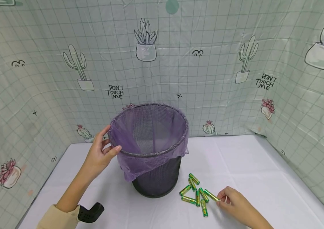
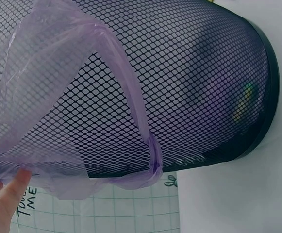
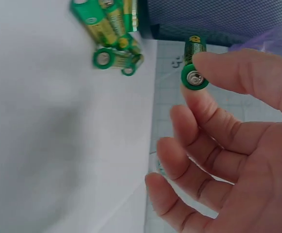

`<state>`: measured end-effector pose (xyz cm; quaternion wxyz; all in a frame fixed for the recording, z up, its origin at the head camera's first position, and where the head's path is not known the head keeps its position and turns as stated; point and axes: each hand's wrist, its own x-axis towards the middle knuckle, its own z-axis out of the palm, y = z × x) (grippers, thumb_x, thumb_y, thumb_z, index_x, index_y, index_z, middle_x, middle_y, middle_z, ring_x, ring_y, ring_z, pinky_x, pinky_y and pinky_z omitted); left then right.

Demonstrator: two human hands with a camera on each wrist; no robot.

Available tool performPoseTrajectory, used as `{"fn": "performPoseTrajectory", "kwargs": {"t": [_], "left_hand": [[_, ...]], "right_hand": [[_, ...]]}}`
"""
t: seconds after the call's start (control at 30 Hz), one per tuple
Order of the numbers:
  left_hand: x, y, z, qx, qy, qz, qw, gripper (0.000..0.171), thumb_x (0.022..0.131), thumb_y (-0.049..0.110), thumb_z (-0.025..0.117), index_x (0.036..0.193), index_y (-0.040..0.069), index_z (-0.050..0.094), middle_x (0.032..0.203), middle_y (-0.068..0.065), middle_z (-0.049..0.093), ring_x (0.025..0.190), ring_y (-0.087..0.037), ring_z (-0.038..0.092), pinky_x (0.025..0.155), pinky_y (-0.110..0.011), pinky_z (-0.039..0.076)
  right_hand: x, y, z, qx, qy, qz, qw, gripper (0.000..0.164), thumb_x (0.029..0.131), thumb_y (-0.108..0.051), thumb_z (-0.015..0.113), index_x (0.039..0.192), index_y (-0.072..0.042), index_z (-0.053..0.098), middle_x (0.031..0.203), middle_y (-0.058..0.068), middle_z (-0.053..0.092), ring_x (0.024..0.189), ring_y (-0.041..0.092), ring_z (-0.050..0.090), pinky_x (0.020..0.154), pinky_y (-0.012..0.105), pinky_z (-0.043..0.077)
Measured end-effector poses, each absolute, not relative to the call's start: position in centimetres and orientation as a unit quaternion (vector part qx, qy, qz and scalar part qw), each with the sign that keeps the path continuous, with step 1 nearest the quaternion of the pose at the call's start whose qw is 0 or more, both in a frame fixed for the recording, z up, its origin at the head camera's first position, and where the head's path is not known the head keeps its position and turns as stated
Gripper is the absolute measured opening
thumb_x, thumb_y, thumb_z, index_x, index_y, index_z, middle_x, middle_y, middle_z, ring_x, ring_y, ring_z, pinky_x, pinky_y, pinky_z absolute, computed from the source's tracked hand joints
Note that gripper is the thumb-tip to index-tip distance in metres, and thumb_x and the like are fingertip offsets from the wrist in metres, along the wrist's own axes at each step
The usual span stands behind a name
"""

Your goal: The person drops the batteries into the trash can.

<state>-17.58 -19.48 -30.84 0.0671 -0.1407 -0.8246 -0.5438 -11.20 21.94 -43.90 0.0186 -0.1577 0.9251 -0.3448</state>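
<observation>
A black mesh trash can (image 1: pixel 159 183) stands on the table, lined with a purple plastic bag (image 1: pixel 139 165) folded over its rim. My left hand (image 1: pixel 97 157) holds the rim on the left side, thumb toward the front and fingers around the outer edge. To the right of the can, my right hand (image 1: pixel 236 203) pinches a green-and-gold battery (image 1: pixel 211 195) by one end, between thumb and index finger. In the right wrist view the metal terminal of this battery (image 3: pixel 195 76) faces the camera. Several matching batteries (image 1: pixel 188 199) lie in a loose cluster between the can and that hand.
A white cloth (image 1: pixel 236 162) covers the table. Behind and on both sides hangs a grid-patterned curtain (image 1: pixel 167 76) printed with cacti. A black wrist mount (image 1: pixel 91 213) sits at the left sleeve. Through the mesh, a blurred green-and-yellow patch (image 2: pixel 243 103) shows near the can's base.
</observation>
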Motion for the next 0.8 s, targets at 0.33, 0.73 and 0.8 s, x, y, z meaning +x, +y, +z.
{"fn": "performPoseTrajectory", "kwargs": {"t": [0.33, 0.73, 0.8], "left_hand": [[-17.6, -19.5, -31.0, -0.138, -0.822, -0.548, 0.065, 0.077, 0.090, 0.011, 0.059, 0.149, 0.007, 0.009, 0.151, -0.019, 0.010, 0.133, -0.040, 0.030, 0.085, -0.003, 0.040], [-17.7, -19.5, -31.1, -0.140, -0.816, -0.558, 0.063, 0.077, 0.090, 0.010, 0.058, 0.149, 0.007, 0.009, 0.150, -0.019, 0.010, 0.133, -0.040, 0.029, 0.084, -0.002, 0.040], [-17.7, -19.5, -31.1, -0.140, -0.817, -0.556, 0.064, 0.077, 0.090, 0.011, 0.058, 0.149, 0.007, 0.009, 0.150, -0.019, 0.010, 0.133, -0.040, 0.029, 0.085, -0.003, 0.040]], "right_hand": [[-12.6, 20.4, -40.4, -0.188, 0.910, -0.365, -0.057, 0.005, 0.087, -0.016, 0.063, 0.088, -0.012, 0.059, 0.079, -0.009, 0.049, 0.073, -0.003, 0.041, 0.060, 0.019, 0.040], [-14.2, 19.2, -36.6, -0.232, 0.888, -0.359, -0.167, 0.009, 0.087, -0.008, 0.062, 0.090, -0.015, 0.058, 0.084, -0.013, 0.052, 0.077, 0.000, 0.047, 0.067, 0.021, 0.045], [-14.5, 19.0, -36.0, -0.239, 0.884, -0.360, -0.178, 0.010, 0.087, -0.007, 0.062, 0.091, -0.014, 0.057, 0.085, -0.012, 0.053, 0.077, 0.000, 0.047, 0.067, 0.021, 0.045]]}}
